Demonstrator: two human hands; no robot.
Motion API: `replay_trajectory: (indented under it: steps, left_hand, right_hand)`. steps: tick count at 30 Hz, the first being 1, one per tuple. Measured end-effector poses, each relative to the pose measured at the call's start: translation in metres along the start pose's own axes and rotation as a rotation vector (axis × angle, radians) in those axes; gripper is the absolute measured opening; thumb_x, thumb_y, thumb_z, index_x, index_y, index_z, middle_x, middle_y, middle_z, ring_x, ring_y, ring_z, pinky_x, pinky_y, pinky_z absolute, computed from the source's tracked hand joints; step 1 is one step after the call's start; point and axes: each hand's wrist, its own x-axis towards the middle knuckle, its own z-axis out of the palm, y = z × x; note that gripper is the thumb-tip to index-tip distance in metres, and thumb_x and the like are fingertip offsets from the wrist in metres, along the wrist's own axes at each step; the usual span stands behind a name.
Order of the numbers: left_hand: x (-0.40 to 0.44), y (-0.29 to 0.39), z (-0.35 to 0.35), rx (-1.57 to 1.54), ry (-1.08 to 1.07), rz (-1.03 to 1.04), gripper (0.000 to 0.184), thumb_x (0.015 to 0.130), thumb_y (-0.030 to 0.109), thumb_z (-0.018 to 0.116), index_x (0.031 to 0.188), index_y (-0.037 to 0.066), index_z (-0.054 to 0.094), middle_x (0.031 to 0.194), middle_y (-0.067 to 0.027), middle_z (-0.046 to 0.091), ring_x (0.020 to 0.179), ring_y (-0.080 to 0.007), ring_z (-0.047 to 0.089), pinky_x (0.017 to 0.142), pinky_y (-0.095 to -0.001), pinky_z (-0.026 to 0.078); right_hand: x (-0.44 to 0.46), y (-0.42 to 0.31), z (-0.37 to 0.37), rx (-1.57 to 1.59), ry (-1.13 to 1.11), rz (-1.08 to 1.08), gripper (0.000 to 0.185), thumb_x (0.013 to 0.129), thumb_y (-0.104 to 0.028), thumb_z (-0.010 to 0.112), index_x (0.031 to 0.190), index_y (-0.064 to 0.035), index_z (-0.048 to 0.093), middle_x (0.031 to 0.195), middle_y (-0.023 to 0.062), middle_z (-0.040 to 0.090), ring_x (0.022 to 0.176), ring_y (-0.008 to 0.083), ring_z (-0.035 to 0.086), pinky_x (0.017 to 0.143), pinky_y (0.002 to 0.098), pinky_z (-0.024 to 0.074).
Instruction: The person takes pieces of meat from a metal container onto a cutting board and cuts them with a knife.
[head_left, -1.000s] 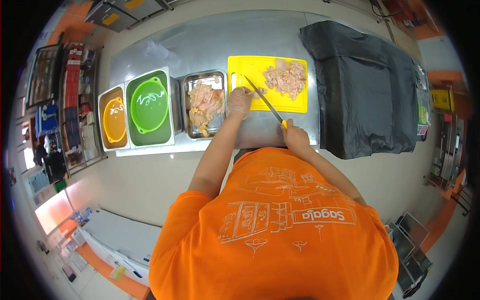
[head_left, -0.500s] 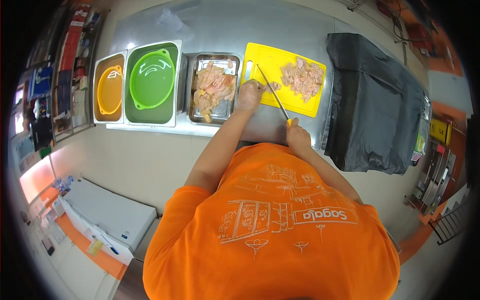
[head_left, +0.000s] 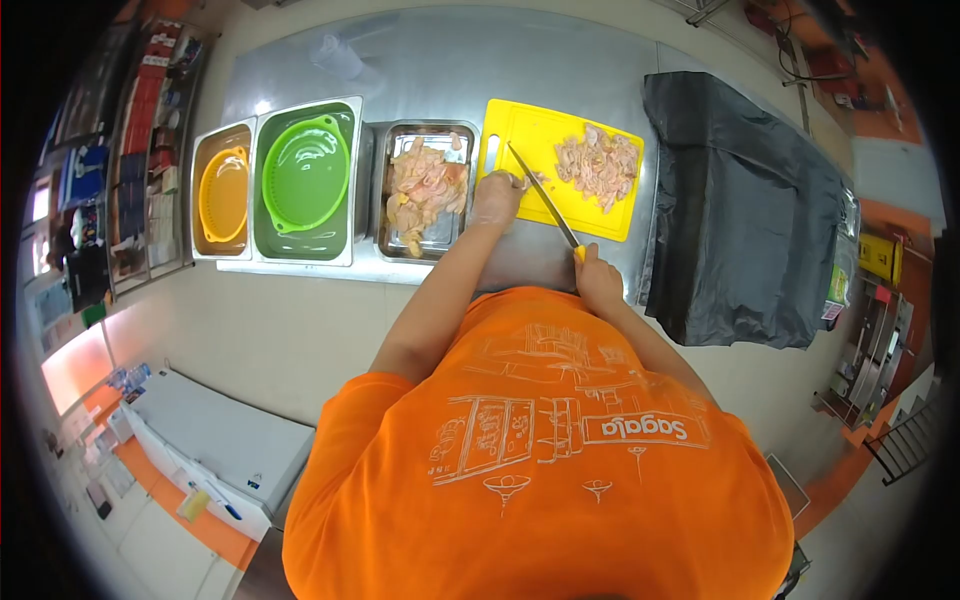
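A yellow cutting board (head_left: 520, 125) lies on the steel table, with a heap of cut raw meat (head_left: 597, 167) on its right part. My right hand (head_left: 600, 280) is closed round the yellow handle of a knife (head_left: 552, 208), whose blade slants up and left over the board. At the board's left edge my left hand (head_left: 497, 198), in a clear glove, has its fingers closed on a small piece of meat (head_left: 533, 181) beside the blade. Left of the board, a steel tray (head_left: 437, 238) holds larger pieces of raw meat (head_left: 427, 185).
Steel containers with a green basket (head_left: 306, 175) and an orange basket (head_left: 223, 195) stand at the left of the steel table (head_left: 480, 60). A clear plastic item (head_left: 338, 57) lies behind them. Black plastic sheeting (head_left: 745, 210) covers things on the right.
The camera view has shifted and tilted. Both hands remain at the board, and the meat between my left fingers and the blade looks smaller than a second ago.
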Motion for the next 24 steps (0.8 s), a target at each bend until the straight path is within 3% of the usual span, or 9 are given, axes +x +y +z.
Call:
replay_trajectory:
  steps: [5, 8, 11, 14, 17, 19, 24]
  left_hand:
    - [-0.002, 0.015, -0.011, 0.017, -0.059, -0.024, 0.033, 0.089, 0.034, 0.075, 0.087, 0.001, 0.077, 0.088, -0.0224, 0.073, 0.087, -0.037, 0.072, 0.082, -0.0436, 0.056]
    - [0.003, 0.018, -0.006, 0.005, -0.109, 0.119, 0.029, 0.091, 0.027, 0.074, 0.102, 0.0, 0.075, 0.103, -0.021, 0.074, 0.096, -0.0329, 0.073, 0.087, -0.0405, 0.057]
    - [-0.005, 0.022, -0.01, -0.334, -0.188, 0.258, 0.033, 0.09, 0.015, 0.074, 0.117, -0.003, 0.069, 0.119, -0.0192, 0.072, 0.106, -0.0282, 0.072, 0.094, -0.0378, 0.056]
    - [-0.025, 0.025, -0.031, -0.395, -0.135, 0.245, 0.033, 0.087, 0.008, 0.074, 0.117, -0.005, 0.066, 0.119, -0.0186, 0.071, 0.109, -0.0282, 0.071, 0.097, -0.0386, 0.055]
    - [-0.05, 0.005, -0.039, -0.352, -0.12, 0.182, 0.032, 0.088, 0.008, 0.074, 0.116, -0.005, 0.065, 0.114, -0.0205, 0.071, 0.105, -0.032, 0.071, 0.095, -0.0399, 0.055]
    - [-0.064, -0.018, -0.039, -0.25, -0.116, 0.248, 0.034, 0.087, 0.008, 0.072, 0.118, -0.005, 0.064, 0.115, -0.0213, 0.069, 0.106, -0.034, 0.069, 0.095, -0.0406, 0.054]
    - [-0.06, -0.003, -0.052, 0.106, 0.028, 0.382, 0.03, 0.086, 0.008, 0.066, 0.114, -0.003, 0.065, 0.117, -0.0195, 0.065, 0.111, -0.0355, 0.063, 0.096, -0.0416, 0.052]
  right_hand:
    - [0.006, -0.005, -0.018, 0.059, 0.135, 0.048, 0.037, 0.106, -0.036, 0.048, 0.112, 0.0005, 0.047, 0.08, 0.0314, 0.068, 0.076, 0.0504, 0.069, 0.069, 0.0598, 0.0538]
    - [-0.006, -0.009, -0.029, 0.086, 0.164, 0.104, 0.036, 0.105, -0.035, 0.05, 0.112, 0.0001, 0.047, 0.08, 0.0302, 0.069, 0.076, 0.0502, 0.069, 0.07, 0.0597, 0.0537]
    - [-0.012, -0.012, -0.033, 0.126, 0.176, 0.109, 0.035, 0.105, -0.034, 0.05, 0.112, 0.0002, 0.047, 0.081, 0.0318, 0.068, 0.077, 0.0518, 0.068, 0.07, 0.0608, 0.0529]
    - [-0.013, -0.011, -0.027, 0.157, 0.138, 0.055, 0.036, 0.105, -0.035, 0.05, 0.112, -0.0002, 0.046, 0.08, 0.0321, 0.068, 0.076, 0.0526, 0.067, 0.069, 0.0615, 0.0526]
    - [-0.016, -0.021, -0.023, 0.134, 0.02, -0.003, 0.036, 0.105, -0.036, 0.05, 0.112, -0.0003, 0.047, 0.08, 0.0295, 0.069, 0.076, 0.0501, 0.069, 0.07, 0.0597, 0.0537]
    - [-0.016, -0.026, -0.016, 0.12, -0.027, -0.042, 0.036, 0.105, -0.036, 0.05, 0.111, -0.0007, 0.047, 0.08, 0.029, 0.069, 0.075, 0.0494, 0.069, 0.07, 0.0594, 0.0541]
    - [-0.006, -0.007, -0.005, 0.081, 0.084, 0.059, 0.038, 0.104, -0.036, 0.052, 0.115, 0.0001, 0.049, 0.085, 0.0302, 0.069, 0.079, 0.0499, 0.069, 0.071, 0.0595, 0.0543]
